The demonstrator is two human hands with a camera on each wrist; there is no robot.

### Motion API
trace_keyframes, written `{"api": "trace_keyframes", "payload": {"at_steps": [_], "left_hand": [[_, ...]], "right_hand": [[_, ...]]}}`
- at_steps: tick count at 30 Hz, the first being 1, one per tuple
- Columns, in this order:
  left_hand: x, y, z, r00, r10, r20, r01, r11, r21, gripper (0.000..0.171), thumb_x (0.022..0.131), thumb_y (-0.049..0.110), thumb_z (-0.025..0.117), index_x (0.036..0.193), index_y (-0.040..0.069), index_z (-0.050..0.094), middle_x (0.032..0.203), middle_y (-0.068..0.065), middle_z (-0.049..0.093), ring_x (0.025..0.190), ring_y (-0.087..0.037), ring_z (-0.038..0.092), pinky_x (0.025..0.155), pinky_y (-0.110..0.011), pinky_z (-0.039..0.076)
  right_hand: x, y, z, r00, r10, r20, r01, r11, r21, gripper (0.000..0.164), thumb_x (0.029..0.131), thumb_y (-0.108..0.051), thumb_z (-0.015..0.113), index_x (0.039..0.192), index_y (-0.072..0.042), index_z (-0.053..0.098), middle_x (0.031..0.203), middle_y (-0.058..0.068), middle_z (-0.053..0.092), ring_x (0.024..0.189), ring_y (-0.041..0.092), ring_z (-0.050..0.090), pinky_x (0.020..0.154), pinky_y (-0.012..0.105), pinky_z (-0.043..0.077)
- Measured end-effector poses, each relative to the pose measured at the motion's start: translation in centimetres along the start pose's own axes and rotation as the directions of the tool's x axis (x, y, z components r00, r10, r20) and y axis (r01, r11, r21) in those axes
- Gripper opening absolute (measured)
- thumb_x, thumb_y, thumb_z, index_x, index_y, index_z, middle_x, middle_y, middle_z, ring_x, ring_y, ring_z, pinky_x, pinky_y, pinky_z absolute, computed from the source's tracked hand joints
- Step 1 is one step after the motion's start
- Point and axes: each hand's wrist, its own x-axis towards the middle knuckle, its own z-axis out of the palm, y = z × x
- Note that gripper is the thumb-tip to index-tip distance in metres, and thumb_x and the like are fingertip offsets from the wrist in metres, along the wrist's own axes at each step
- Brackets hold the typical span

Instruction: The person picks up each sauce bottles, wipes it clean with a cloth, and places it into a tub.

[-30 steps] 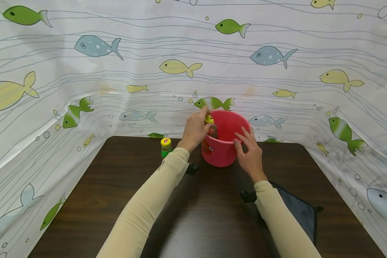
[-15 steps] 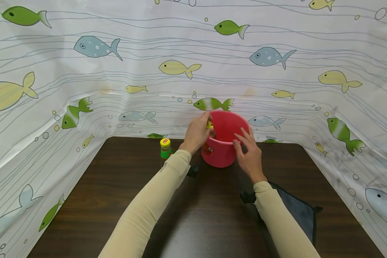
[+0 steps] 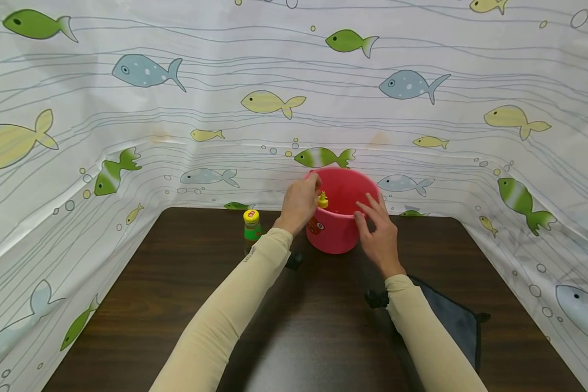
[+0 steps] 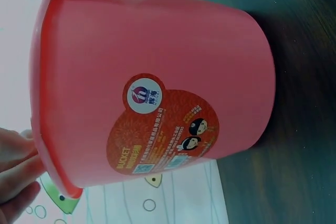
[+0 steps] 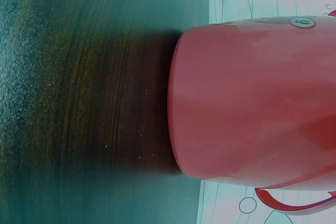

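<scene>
Against the back wall stands a pink bucket (image 3: pixel 335 234), upright on the dark table. Inside its left side shows the yellow pointed cap (image 3: pixel 323 200) of a bottle; the bottle's body is hidden behind the bucket wall. My left hand (image 3: pixel 299 202) is at the left rim, just beside that cap. In the left wrist view its fingers (image 4: pixel 18 169) lie over the rim with no bottle showing among them. My right hand (image 3: pixel 379 237) rests at the bucket's right front rim, fingers fairly straight and spread. Neither hand shows in the right wrist view.
A glass jar (image 3: pixel 252 226) with a yellow lid and green label stands left of the bucket, partly behind my left sleeve. A dark grey cloth-like piece (image 3: pixel 453 316) lies under my right forearm. Fish-printed sheeting (image 3: pixel 274 130) encloses the table's back and sides.
My left hand lowered the yellow-capped bottle into the bucket and let go of it; the cap now shows apart from the fingers. My right hand has stayed at the rim.
</scene>
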Motion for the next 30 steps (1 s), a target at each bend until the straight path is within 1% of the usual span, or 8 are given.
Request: {"api": "trace_keyframes", "payload": {"at_steps": [2, 5, 7, 11, 14, 20, 26, 30], "left_hand": [[0.0, 0.1, 0.0, 1.0, -0.012, -0.001, 0.012, 1.0, 0.018, 0.023, 0.103, 0.01, 0.068, 0.125, 0.004, 0.068, 0.112, -0.015, 0.08, 0.098, -0.031, 0.077, 0.089, -0.04, 0.065], [0.0, 0.2, 0.0, 0.999, -0.025, 0.023, 0.024, 0.999, 0.047, 0.038, 0.104, 0.021, 0.069, 0.139, 0.006, 0.064, 0.126, -0.013, 0.077, 0.105, -0.031, 0.077, 0.092, -0.04, 0.064], [-0.1, 0.3, 0.0, 0.998, -0.03, 0.046, 0.027, 0.998, 0.062, 0.048, 0.104, 0.028, 0.068, 0.147, 0.009, 0.06, 0.138, -0.012, 0.072, 0.115, -0.031, 0.074, 0.099, -0.042, 0.063], [-0.2, 0.4, -0.1, 0.995, -0.042, 0.09, 0.033, 0.994, 0.102, 0.063, 0.103, 0.038, 0.066, 0.159, 0.015, 0.048, 0.16, -0.012, 0.056, 0.143, -0.034, 0.057, 0.119, -0.051, 0.048], [-0.3, 0.3, 0.0, 0.991, -0.055, 0.121, 0.037, 0.989, 0.142, 0.068, 0.104, 0.042, 0.064, 0.164, 0.019, 0.041, 0.168, -0.014, 0.043, 0.156, -0.038, 0.04, 0.128, -0.058, 0.035], [-0.8, 0.5, -0.2, 0.984, -0.06, 0.169, 0.035, 0.988, 0.151, 0.069, 0.105, 0.045, 0.059, 0.167, 0.024, 0.036, 0.173, -0.018, 0.032, 0.161, -0.044, 0.026, 0.13, -0.062, 0.028], [-1.4, 0.6, -0.7, 0.983, -0.058, 0.173, 0.027, 0.984, 0.174, 0.071, 0.104, 0.046, 0.06, 0.167, 0.025, 0.034, 0.173, -0.018, 0.031, 0.161, -0.044, 0.024, 0.13, -0.063, 0.027], [-1.7, 0.6, -1.1, 0.983, -0.061, 0.176, 0.028, 0.982, 0.186, 0.074, 0.102, 0.045, 0.064, 0.167, 0.025, 0.034, 0.173, -0.017, 0.03, 0.161, -0.043, 0.024, 0.13, -0.063, 0.027]], "right_hand": [[0.0, 0.0, 0.0, 1.0, -0.001, 0.0, 0.001, 1.0, 0.0, 0.042, 0.105, -0.026, 0.066, 0.143, -0.011, 0.067, 0.164, 0.014, 0.05, 0.165, 0.03, 0.026, 0.108, 0.063, 0.051], [0.0, 0.0, 0.0, 1.0, 0.0, 0.004, 0.0, 1.0, 0.0, 0.042, 0.105, -0.027, 0.065, 0.144, -0.011, 0.067, 0.164, 0.014, 0.049, 0.165, 0.03, 0.025, 0.109, 0.064, 0.051], [0.0, 0.0, 0.0, 1.0, 0.001, 0.005, -0.001, 1.0, -0.001, 0.042, 0.105, -0.027, 0.065, 0.144, -0.011, 0.067, 0.164, 0.014, 0.049, 0.165, 0.03, 0.025, 0.11, 0.064, 0.05], [0.0, 0.0, -0.1, 1.0, -0.005, 0.007, 0.005, 1.0, -0.005, 0.043, 0.105, -0.027, 0.065, 0.145, -0.012, 0.066, 0.165, 0.014, 0.049, 0.165, 0.031, 0.026, 0.11, 0.064, 0.05], [0.0, 0.1, -0.1, 1.0, -0.009, 0.012, 0.009, 1.0, -0.007, 0.043, 0.105, -0.027, 0.066, 0.145, -0.012, 0.066, 0.165, 0.015, 0.049, 0.165, 0.031, 0.026, 0.109, 0.064, 0.051], [0.0, 0.2, -0.3, 1.0, -0.015, 0.023, 0.015, 1.0, -0.02, 0.043, 0.105, -0.025, 0.066, 0.145, -0.012, 0.066, 0.165, 0.015, 0.048, 0.165, 0.032, 0.025, 0.11, 0.065, 0.05], [0.1, 0.2, -0.4, 0.999, -0.005, 0.042, 0.006, 0.999, -0.036, 0.044, 0.105, -0.026, 0.065, 0.146, -0.012, 0.065, 0.166, 0.014, 0.047, 0.165, 0.032, 0.024, 0.111, 0.066, 0.049], [0.2, -0.2, -0.7, 0.996, 0.021, 0.081, -0.015, 0.998, -0.068, 0.047, 0.105, -0.03, 0.064, 0.149, -0.013, 0.062, 0.168, 0.013, 0.044, 0.165, 0.034, 0.023, 0.111, 0.067, 0.049]]}}
